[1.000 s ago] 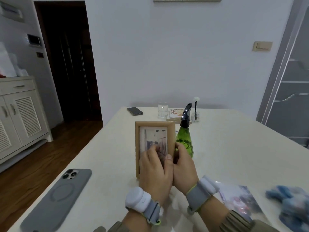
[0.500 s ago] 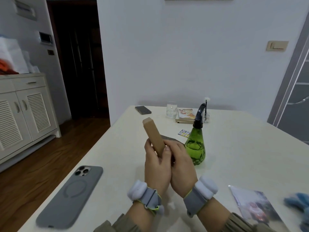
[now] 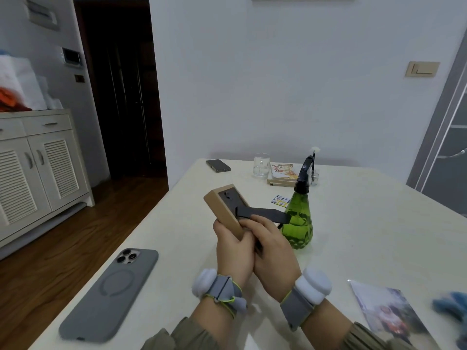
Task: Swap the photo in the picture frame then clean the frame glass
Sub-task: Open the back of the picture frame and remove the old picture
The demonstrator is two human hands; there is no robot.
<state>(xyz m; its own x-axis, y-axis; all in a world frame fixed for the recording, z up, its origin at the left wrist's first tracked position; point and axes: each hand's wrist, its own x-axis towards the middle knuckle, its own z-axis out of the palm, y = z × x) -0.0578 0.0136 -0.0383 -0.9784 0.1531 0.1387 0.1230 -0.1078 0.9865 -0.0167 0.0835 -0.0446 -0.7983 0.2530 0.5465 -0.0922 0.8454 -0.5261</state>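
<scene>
From the head camera, the picture frame (image 3: 222,210) is held in the air above the bench (image 3: 366,223), just left of the green spray bottle (image 3: 299,223), tilted, with its dark back facing the camera, so the glass side cannot be seen. The left hand (image 3: 233,251) has its grip closed round the frame's lower wooden edge. The right hand (image 3: 273,251) curls round the lower back, its thumb lying at the root of the black stand (image 3: 262,213). That stand is swung out from the back and reaches across the front of the bottle's body. Both hands cover the lower half of the frame. Well to the left of the bottle and nearer the person, a grey phone (image 3: 111,294) lies camera side up. Behind the bottle stand a glass (image 3: 261,164), a book (image 3: 283,174) and a small jar (image 3: 314,176); a second phone (image 3: 218,165) lies farther left of these. A small card (image 3: 280,200) lies just beside the bottle's left shoulder. To the bottle's right and closer in lie a loose photo (image 3: 389,311) and a blurred blue cloth (image 3: 452,306).
</scene>
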